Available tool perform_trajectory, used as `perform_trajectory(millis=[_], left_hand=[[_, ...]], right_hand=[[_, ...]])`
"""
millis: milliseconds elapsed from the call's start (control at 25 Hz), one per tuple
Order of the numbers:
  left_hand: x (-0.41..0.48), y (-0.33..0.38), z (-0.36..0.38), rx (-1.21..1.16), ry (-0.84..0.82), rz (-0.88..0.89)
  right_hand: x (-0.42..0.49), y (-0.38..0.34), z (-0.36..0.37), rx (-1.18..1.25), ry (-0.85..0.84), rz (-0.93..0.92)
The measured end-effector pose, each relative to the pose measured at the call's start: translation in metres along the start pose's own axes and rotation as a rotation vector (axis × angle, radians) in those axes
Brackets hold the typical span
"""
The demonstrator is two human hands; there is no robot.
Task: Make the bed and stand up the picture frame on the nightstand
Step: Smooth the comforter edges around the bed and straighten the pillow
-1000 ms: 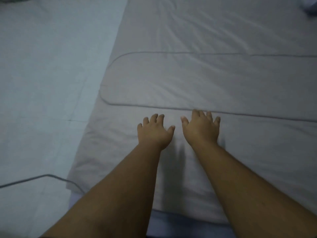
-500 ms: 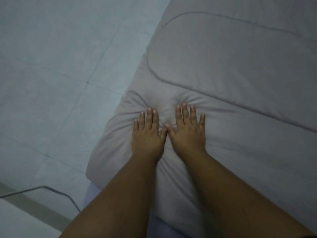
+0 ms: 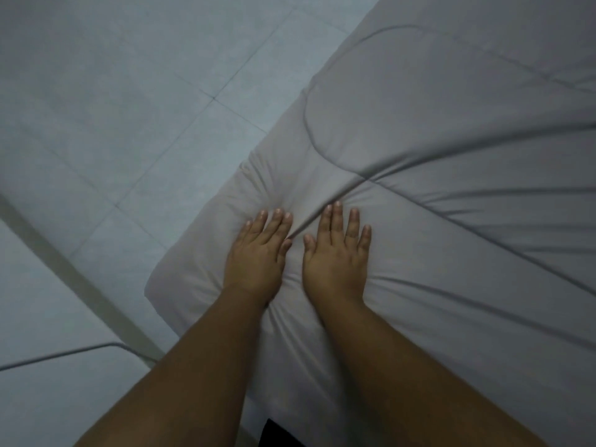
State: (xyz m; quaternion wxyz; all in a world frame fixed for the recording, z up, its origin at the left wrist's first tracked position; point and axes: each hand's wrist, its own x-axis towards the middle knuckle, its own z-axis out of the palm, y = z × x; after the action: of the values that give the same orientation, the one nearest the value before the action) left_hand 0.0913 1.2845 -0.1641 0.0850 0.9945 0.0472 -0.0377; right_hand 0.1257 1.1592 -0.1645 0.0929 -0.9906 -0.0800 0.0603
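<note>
While flat, both hands' fingers [image 3: 335,217] press comforter [image 3: 451,156] corner

The bed [image 3: 483,366] is covered by a grey quilted comforter [image 3: 451,117], its rounded corner hanging toward the tiled floor [image 3: 113,108] at 9 o'clock. Long creases are seen fanning toward 3 o'clock. Two things are pressed flat on the comforter, side by side — the left hand [image 3: 256,256] and the right hand [image 3: 335,256], fingers extended toward 12 o'clock.

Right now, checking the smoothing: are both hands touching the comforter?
Touching. Head view shows left hand and right hand pressed flat, comforter creasing around them.
</note>
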Motion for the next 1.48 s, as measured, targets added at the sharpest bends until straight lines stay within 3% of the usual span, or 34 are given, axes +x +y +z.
perform_trajectory(millis=[160,240,320,400,520,600,720,880,1040,1160,1280,1400,1480], left_hand=[[-0.01,0.003,-0.012,-0.022,-0.005,-0.096],[0.004,0.018,-0.019,-0.026,0.017,-0.11],[0.043,0.041,-0.024,-0.044,0.011,-0.007],[0.09,0.057,-0.024,-0.076,-0.01,0.096],[0.145,0.012,-0.015,-0.022,-0.111,0.066],[0.15,-0.04,-0.019,0.01,-0.192,-0.066],[0.157,-0.072,-0.039,-0.008,-0.331,-0.235],[0.2,-0.002,-0.041,-0.108,-0.122,0.096],[0.222,0.018,-0.019,-0.154,-0.169,0.277],[0.23,-0.009,-0.009,-0.184,-0.16,0.247],[0.283,-0.061,-0.021,-0.204,-0.336,0.205],[0.361,-0.126,-0.054,0.049,-0.494,0.265],[0.417,-0.158,-0.091,0.223,-0.482,0.366]], right_hand=[[-0.007,0.001,-0.009,0.043,-0.005,-0.06],[0.017,0.017,-0.015,0.038,0.071,-0.033],[0.063,0.045,-0.025,0.011,0.155,0.06],[0.108,0.075,-0.036,-0.002,0.118,0.222],[0.147,0.078,-0.028,-0.019,0.129,0.391],[0.147,0.046,-0.02,0.001,0.168,0.3],[0.138,-0.003,-0.016,0.037,0.073,0.0],[0.186,0.026,-0.042,0.034,0.179,0.147],[0.225,0.083,-0.055,-0.063,-0.015,0.329],[0.234,0.032,-0.033,-0.051,0.003,0.28],[0.273,-0.045,-0.026,0.001,0.01,0.167],[0.327,-0.091,-0.038,0.119,-0.087,0.204],[0.369,-0.117,-0.048,0.164,-0.088,0.269]])
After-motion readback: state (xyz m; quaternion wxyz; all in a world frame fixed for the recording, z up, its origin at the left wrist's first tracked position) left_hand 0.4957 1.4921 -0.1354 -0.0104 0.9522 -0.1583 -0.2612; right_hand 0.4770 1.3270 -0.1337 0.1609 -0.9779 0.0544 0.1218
